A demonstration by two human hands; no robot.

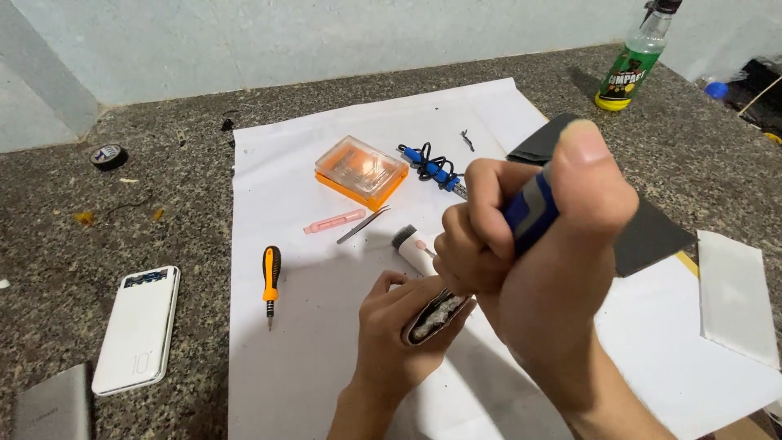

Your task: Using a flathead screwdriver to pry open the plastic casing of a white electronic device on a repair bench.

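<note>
On a speckled stone surface (pixel 98 326) spread with white paper (pixel 285 358), your left hand (pixel 391 334) clamps a small open casing (pixel 436 316) at lower centre, steadying it while your right hand (pixel 529 236), fist closed, drives a blue-handled tool (pixel 529 213) down toward it.

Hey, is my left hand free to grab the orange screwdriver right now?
Probably not as things stand: the left hand is holding a small grey part. The orange screwdriver lies close on the white sheet, with nothing between.
</note>
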